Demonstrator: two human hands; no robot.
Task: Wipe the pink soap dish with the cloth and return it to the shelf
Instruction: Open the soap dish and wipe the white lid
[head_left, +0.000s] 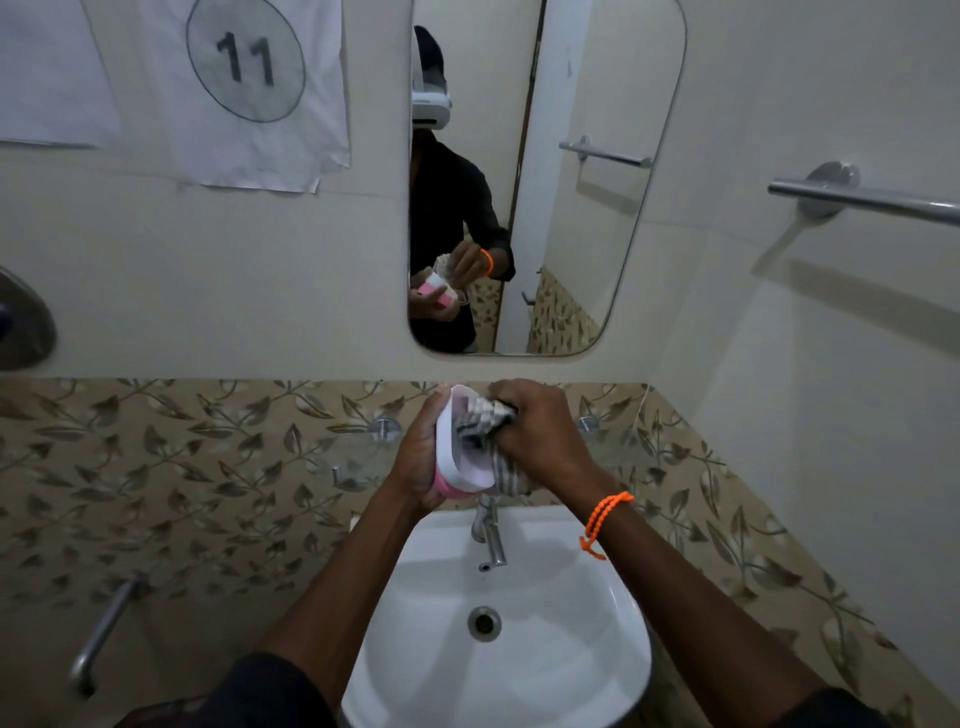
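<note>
Above the white sink (613, 649), the left hand (415, 462) grips the pink soap dish (460, 457) on end, long axis near upright, hollow facing right. The right hand (540, 431) presses the bunched cloth (488, 421) into it.

Dim, flat indoor light, slightly grainy. Towel bar (878, 200) at 2 o'clock casts a soft shadow down-left. Basin (545, 649) at 6 o'clock shows mild sheen. Wide-angle bending at edges; corners darker, soft.

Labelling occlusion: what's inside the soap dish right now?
The striped grey-and-white cloth, pressed in by the right hand, fills the pink-and-white plastic soap dish held by the left hand. The dish's inner floor is covered.
</note>
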